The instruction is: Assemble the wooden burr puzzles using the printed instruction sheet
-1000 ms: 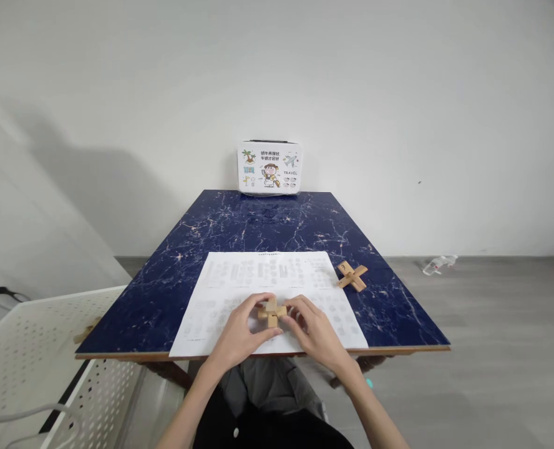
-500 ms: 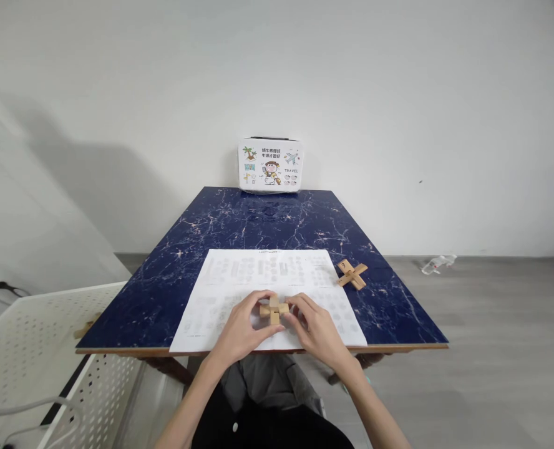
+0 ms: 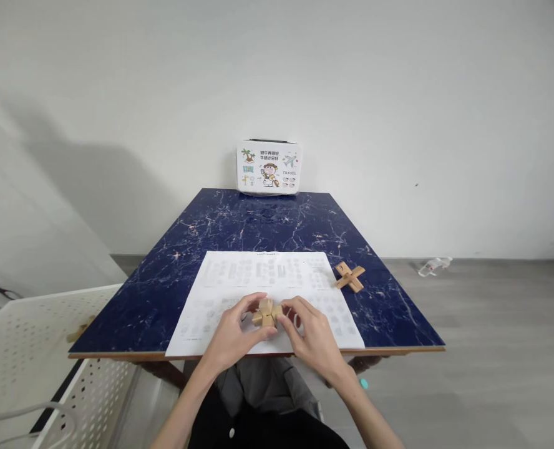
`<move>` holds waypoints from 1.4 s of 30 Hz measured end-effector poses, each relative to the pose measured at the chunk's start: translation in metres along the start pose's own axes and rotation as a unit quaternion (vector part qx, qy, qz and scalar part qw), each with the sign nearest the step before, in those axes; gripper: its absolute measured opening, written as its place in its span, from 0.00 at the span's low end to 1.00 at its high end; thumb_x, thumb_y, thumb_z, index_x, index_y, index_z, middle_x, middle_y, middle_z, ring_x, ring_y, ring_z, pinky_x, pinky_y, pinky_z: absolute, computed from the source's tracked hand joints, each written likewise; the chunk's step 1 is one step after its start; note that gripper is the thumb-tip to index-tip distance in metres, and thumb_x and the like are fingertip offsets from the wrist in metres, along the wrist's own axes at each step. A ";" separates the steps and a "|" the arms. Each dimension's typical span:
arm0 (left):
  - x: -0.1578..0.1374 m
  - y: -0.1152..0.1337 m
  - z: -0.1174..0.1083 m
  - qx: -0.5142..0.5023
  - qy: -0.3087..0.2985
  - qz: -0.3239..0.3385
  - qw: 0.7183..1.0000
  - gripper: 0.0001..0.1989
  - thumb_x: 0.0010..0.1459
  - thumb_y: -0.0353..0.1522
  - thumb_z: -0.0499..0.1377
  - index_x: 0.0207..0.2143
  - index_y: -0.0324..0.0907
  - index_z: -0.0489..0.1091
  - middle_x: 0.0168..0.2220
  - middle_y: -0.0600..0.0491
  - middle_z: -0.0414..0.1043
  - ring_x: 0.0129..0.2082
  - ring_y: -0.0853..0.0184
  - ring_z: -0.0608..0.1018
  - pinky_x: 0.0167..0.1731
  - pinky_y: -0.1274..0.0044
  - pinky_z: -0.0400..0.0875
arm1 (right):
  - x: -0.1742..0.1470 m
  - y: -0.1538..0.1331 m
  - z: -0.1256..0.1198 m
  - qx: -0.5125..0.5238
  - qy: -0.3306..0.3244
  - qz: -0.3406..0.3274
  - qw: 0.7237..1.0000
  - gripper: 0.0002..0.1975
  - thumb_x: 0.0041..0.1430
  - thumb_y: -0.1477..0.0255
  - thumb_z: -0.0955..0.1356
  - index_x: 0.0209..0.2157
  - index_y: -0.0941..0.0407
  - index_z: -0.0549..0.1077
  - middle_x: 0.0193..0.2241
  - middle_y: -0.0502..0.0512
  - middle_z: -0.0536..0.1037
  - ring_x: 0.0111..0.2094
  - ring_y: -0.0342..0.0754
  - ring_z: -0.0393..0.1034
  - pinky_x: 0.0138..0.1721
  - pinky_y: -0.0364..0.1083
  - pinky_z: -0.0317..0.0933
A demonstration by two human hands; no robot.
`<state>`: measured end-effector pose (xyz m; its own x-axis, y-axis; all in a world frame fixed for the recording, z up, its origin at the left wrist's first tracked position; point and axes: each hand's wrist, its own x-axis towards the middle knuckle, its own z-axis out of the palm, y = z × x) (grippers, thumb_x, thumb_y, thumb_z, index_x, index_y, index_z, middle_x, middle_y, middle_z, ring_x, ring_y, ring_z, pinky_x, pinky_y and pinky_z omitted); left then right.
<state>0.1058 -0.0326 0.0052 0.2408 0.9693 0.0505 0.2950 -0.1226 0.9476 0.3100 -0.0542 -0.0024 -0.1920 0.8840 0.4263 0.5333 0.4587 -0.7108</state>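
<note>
Between my hands is a small wooden interlocking puzzle point(image 3: 268, 313), its short blocks crossing one another, over the printed sheet point(image 3: 253, 274). My left hand point(image 3: 234, 330) grips it from the left, thumb at the near side and index finger at the far side. From the right, my right hand point(image 3: 311, 330) pinches the puzzle's right end with thumb and fingertips. Beyond the sheet's right edge lies another wooden puzzle piece group point(image 3: 350, 276), shaped like a cross with a dark mark on one arm.
A white case with cartoon prints point(image 3: 268, 167) stands at the back of the blue marbled table point(image 3: 267, 218), against the wall. At the left is a white perforated basket point(image 3: 94, 386) with a cable and some wooden pieces point(image 3: 78, 330). A clear plastic item point(image 3: 435, 266) lies on the floor.
The gap that showed in the middle of the held puzzle has closed, and its blocks sit closer together. Both hands still hold it; the view has shifted slightly.
</note>
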 end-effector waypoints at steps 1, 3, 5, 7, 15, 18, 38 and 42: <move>-0.001 0.001 -0.001 -0.023 -0.005 -0.004 1.000 0.30 0.51 0.39 0.72 0.56 0.46 0.73 0.54 0.46 0.78 0.57 0.50 0.77 0.60 0.60 0.68 | 0.001 -0.003 0.000 0.010 0.000 0.007 1.000 0.05 0.72 0.70 0.65 0.44 0.53 0.73 0.36 0.53 0.77 0.35 0.50 0.74 0.38 0.47 0.64; -0.003 0.004 -0.002 -0.091 -0.025 -0.016 0.995 0.30 0.54 0.40 0.71 0.58 0.45 0.72 0.55 0.44 0.78 0.58 0.50 0.77 0.61 0.60 0.68 | 0.003 -0.007 -0.002 0.054 -0.008 0.017 0.998 0.05 0.72 0.69 0.65 0.43 0.53 0.73 0.36 0.53 0.77 0.36 0.49 0.74 0.38 0.47 0.66; -0.006 0.006 -0.003 -0.164 -0.044 -0.028 0.985 0.29 0.58 0.43 0.68 0.59 0.44 0.70 0.56 0.43 0.78 0.58 0.50 0.77 0.60 0.61 0.69 | 0.005 -0.010 -0.006 0.104 -0.026 0.009 0.994 0.07 0.72 0.68 0.66 0.47 0.53 0.72 0.40 0.55 0.78 0.40 0.50 0.74 0.41 0.48 0.68; -0.009 0.007 -0.004 -0.214 -0.057 -0.032 0.975 0.29 0.62 0.45 0.66 0.61 0.44 0.69 0.57 0.42 0.77 0.59 0.50 0.77 0.60 0.62 0.68 | 0.006 -0.014 -0.012 0.127 -0.051 -0.011 0.991 0.17 0.69 0.67 0.69 0.58 0.51 0.69 0.50 0.59 0.75 0.49 0.53 0.73 0.48 0.51 0.70; -0.019 0.006 -0.004 -0.271 -0.096 -0.069 0.955 0.29 0.65 0.47 0.63 0.64 0.47 0.68 0.56 0.44 0.78 0.58 0.51 0.77 0.60 0.62 0.66 | 0.010 -0.025 -0.027 0.133 -0.139 -0.056 0.980 0.34 0.59 0.64 0.77 0.64 0.45 0.67 0.60 0.57 0.70 0.62 0.57 0.64 0.62 0.56 0.63; -0.022 0.008 -0.004 -0.299 -0.108 -0.074 0.945 0.27 0.64 0.46 0.64 0.62 0.47 0.70 0.57 0.45 0.77 0.57 0.53 0.77 0.58 0.65 0.68 | 0.008 -0.026 -0.026 0.140 -0.113 -0.054 0.982 0.30 0.58 0.64 0.78 0.60 0.47 0.70 0.57 0.58 0.72 0.59 0.57 0.67 0.59 0.54 0.65; -0.021 0.031 0.012 -0.515 -0.139 -0.145 0.833 0.26 0.66 0.49 0.60 0.51 0.36 0.76 0.42 0.44 0.81 0.39 0.59 0.83 0.44 0.70 0.74 | 0.003 -0.032 -0.016 0.196 -0.091 0.040 0.976 0.30 0.57 0.65 0.77 0.60 0.50 0.70 0.57 0.57 0.76 0.57 0.57 0.71 0.59 0.55 0.65; -0.023 0.034 0.011 -0.497 -0.131 -0.131 0.848 0.28 0.67 0.51 0.58 0.52 0.37 0.75 0.45 0.42 0.80 0.45 0.55 0.82 0.49 0.67 0.72 | 0.000 -0.037 -0.015 0.217 -0.086 0.064 0.970 0.32 0.59 0.66 0.76 0.63 0.49 0.68 0.59 0.58 0.75 0.60 0.58 0.70 0.62 0.58 0.64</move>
<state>0.1207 -0.0611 0.0323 0.5230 0.8389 -0.1509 -0.5235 0.4558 0.7199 0.3026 -0.0726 0.0321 -0.3006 0.9215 0.2460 0.1725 0.3062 -0.9362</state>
